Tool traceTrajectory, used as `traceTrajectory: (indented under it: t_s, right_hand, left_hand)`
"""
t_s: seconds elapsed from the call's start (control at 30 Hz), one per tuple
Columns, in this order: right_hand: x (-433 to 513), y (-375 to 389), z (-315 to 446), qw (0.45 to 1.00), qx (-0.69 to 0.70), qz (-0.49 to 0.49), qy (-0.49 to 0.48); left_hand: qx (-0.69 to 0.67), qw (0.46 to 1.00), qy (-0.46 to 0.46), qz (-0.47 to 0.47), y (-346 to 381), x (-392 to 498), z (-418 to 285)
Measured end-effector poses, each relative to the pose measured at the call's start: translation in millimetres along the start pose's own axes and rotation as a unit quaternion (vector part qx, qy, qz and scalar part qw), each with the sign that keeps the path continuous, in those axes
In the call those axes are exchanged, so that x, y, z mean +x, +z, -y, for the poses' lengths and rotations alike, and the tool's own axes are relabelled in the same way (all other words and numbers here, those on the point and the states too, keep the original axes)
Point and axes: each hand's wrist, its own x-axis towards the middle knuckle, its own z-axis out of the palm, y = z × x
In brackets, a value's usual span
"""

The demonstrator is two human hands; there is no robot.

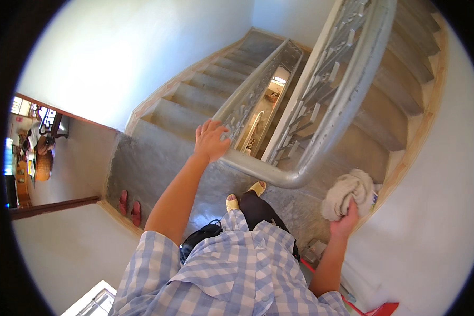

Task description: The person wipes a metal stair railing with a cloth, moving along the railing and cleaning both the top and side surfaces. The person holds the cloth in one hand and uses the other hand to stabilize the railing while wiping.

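Note:
My left hand (pixel 212 140) is at the near left bend of the grey metal handrail (pixel 274 172), palm down with its fingers a little apart. Whether it rests on the rail or hovers just over it is hard to tell. A bunched beige cloth (pixel 345 193), perhaps a towel, is gripped in my right hand (pixel 344 222), out to the right near the wall. Behind the cloth, a small part of a printed item (pixel 374 198) shows, mostly hidden.
Concrete stairs descend (pixel 197 94) at the left and others rise (pixel 383 98) at the right, around a railed stairwell gap (pixel 262 108). Red slippers (pixel 129 208) lie near a doorway (pixel 75 158) at left. A red-edged object (pixel 381 309) lies low at right.

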Motion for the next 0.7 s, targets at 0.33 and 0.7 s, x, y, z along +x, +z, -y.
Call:
traceTrajectory:
  t_s: [0.33, 0.7]
  right_hand:
    - [24.8, 100.3, 3.0, 0.856, -0.407, 0.082, -0.306]
    - [22.3, 153.8, -5.6, 0.84, -0.471, -0.149, -0.223]
  left_hand:
    - [0.008, 0.954, -0.234, 0.186, 12.8, 61.9, 22.3]
    - [0.003, 0.968, -0.176, 0.176, 64.6, 158.4, 36.6]
